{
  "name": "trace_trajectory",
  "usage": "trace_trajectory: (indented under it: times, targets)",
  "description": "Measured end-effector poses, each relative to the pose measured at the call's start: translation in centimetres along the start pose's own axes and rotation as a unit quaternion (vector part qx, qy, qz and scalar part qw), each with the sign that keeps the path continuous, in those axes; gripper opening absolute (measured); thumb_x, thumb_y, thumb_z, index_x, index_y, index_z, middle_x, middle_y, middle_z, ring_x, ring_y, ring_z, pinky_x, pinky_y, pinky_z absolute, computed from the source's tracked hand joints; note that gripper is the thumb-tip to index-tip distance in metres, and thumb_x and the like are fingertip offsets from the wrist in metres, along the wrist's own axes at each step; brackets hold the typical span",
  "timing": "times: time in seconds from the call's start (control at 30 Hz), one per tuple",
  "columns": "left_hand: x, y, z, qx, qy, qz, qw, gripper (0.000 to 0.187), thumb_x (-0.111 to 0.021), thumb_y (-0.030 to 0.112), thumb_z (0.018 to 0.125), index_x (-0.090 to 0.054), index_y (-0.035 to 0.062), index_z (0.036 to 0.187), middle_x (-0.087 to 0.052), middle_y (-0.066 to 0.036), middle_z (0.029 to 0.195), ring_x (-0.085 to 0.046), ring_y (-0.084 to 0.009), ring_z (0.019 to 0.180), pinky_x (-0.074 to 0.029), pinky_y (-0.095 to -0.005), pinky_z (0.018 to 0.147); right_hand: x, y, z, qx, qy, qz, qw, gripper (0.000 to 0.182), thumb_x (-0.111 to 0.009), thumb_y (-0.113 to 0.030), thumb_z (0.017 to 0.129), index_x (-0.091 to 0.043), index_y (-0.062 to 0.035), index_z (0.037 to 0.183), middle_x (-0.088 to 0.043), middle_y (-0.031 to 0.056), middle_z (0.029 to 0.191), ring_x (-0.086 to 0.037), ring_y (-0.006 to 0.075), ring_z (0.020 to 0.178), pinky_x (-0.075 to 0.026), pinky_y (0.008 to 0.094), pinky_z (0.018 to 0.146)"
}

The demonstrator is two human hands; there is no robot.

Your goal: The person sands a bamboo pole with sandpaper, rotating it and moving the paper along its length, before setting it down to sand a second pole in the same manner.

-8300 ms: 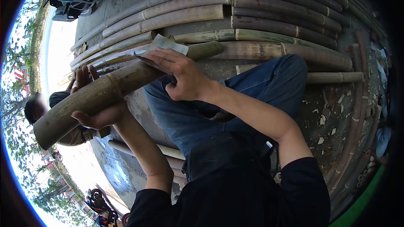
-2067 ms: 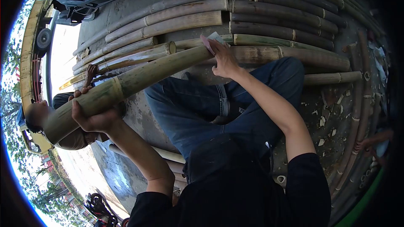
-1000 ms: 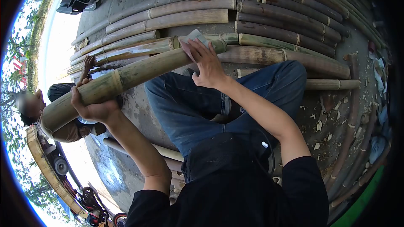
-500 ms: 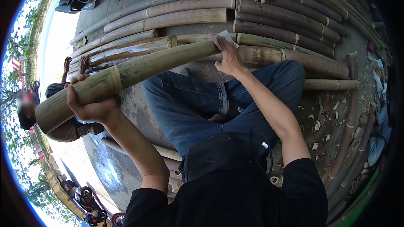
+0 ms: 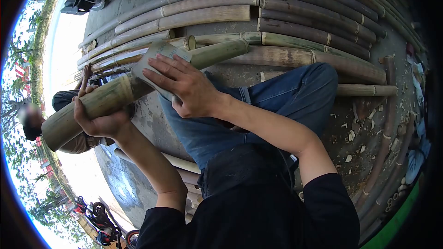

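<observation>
A thick greenish bamboo pole [image 5: 219, 53] slants across in front of me, its wide end low at the left and its narrower end at the upper middle. My left hand [image 5: 105, 121] is closed around the pole from below, near the wide end and left of a pale node ring. Over the middle of the pole bends a sheet of sandpaper [image 5: 152, 59], with faint print on its back. My right hand [image 5: 189, 85] presses this sheet onto the bamboo, fingers laid across it and thumb on the near side. The bamboo under the sheet is hidden.
Rows of bamboo poles [image 5: 207, 2] lie on the concrete floor beyond my legs. Pale chips [image 5: 351, 136] are scattered at the right. Another person [image 5: 69, 103] sits at the left beyond the pole's wide end. A motorbike [image 5: 104, 223] stands at the lower left.
My right hand has moved left and down along the pole with the sandpaper, from the narrow end to near the node ring. My left hand keeps its grip.
</observation>
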State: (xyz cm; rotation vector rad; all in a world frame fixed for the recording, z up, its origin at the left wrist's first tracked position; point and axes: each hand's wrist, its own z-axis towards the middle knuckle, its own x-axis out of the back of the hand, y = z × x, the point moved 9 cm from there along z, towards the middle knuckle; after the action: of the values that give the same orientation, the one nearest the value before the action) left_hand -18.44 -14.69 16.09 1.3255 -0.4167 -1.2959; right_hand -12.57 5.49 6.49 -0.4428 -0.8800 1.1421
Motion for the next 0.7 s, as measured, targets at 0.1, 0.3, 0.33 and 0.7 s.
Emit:
trace_trajectory:
  times: [0.1, 0.3, 0.33, 0.7]
  targets:
    - [1.3, -0.6, 0.8, 0.008, 0.007, 0.0, 1.0, 0.033, -0.067, 0.031, 0.086, -0.061, 0.0022, 0.101, -0.065, -0.013, 0.092, -0.064, -0.0222, 0.089, -0.051, -0.0358, 0.086, 0.6, 5.0, -3.2, -0.063, -0.014, -0.057, 0.996, 0.098, -0.066, -0.001, 0.067, -0.034, -0.0158, 0.158, -0.038, 0.0141, 0.159, -0.035, 0.0355, 0.148, -0.03, 0.0528, 0.123]
    - [2.0, -0.7, 0.7, 0.005, 0.048, 0.015, 0.999, 0.033, -0.068, 0.033, 0.086, -0.062, 0.0031, 0.1, -0.065, -0.012, 0.092, -0.064, -0.0219, 0.088, -0.052, -0.0348, 0.086, 4.4, 17.3, -11.2, -0.197, -0.045, -0.163, 0.966, 0.097, -0.07, 0.0, 0.067, -0.033, -0.0096, 0.157, -0.037, 0.0153, 0.159, -0.033, 0.0357, 0.148, -0.033, 0.0437, 0.122]
    - [2.0, -0.8, 0.9, 0.008, 0.04, 0.011, 0.999, 0.033, -0.067, 0.033, 0.086, -0.062, 0.0032, 0.1, -0.065, -0.012, 0.092, -0.064, -0.0218, 0.088, -0.052, -0.035, 0.086, 5.2, 18.6, -12.2, -0.197, -0.045, -0.163, 0.966, 0.097, -0.07, 0.0, 0.067, -0.033, -0.0096, 0.157, -0.037, 0.0153, 0.159, -0.033, 0.0357, 0.148, -0.033, 0.0437, 0.122]
    - [1.5, -1.5, 1.6, 0.019, -0.025, -0.023, 0.999, 0.032, -0.063, 0.03, 0.089, -0.063, 0.0017, 0.104, -0.065, -0.012, 0.095, -0.063, -0.0214, 0.092, -0.051, -0.0356, 0.09, 14.8, 27.7, -19.9, -0.407, 0.236, 0.002, 0.882, 0.045, -0.065, -0.008, 0.089, -0.055, -0.0017, 0.132, -0.074, 0.014, 0.108, -0.072, 0.0263, 0.088, -0.057, 0.0368, 0.084]
